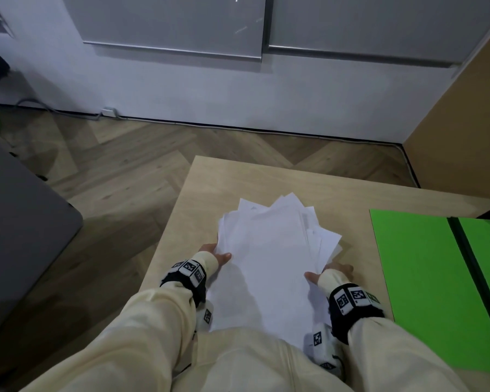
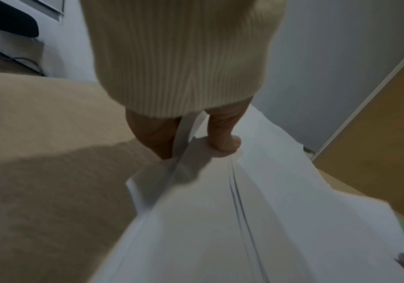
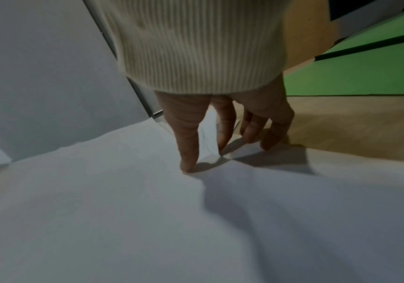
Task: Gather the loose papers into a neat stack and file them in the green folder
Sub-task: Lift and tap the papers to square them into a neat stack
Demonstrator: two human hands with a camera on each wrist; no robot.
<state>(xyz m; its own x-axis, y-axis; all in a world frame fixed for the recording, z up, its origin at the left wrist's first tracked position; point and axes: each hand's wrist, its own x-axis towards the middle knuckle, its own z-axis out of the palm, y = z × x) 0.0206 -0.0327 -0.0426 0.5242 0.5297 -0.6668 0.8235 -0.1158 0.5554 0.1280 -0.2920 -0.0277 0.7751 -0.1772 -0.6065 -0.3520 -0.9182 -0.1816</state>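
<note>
From above, the papers [image 1: 269, 258] lie as an uneven white pile at the middle of the pale wooden surface [image 1: 204, 179], their far corners fanned out toward 12 and 1 o'clock. The left hand [image 1: 218, 254] grips the pile's left edge at about 9 o'clock, thumb on top; the right hand [image 1: 330, 271] holds the right edge near 3 o'clock, thumb likewise on the top sheet. The green folder [image 1: 413, 278] lies open and flat at 3 o'clock, just beside the pile, a dark spine running down it. Black wristbands [image 1: 351, 304] carry square black-and-white coded markers; no readable writing shows on the sheets.

The left wrist camera shows the thumb pressed on the top sheet and the fingers [image 2: 152, 137] tucked beneath the raised edge, so this hand is pinching the sheets.

The right wrist camera shows the fingers [image 3: 252, 126] curled down at the pile's edge, thumb tip on the paper, with the folder at 2 o'clock.
</note>
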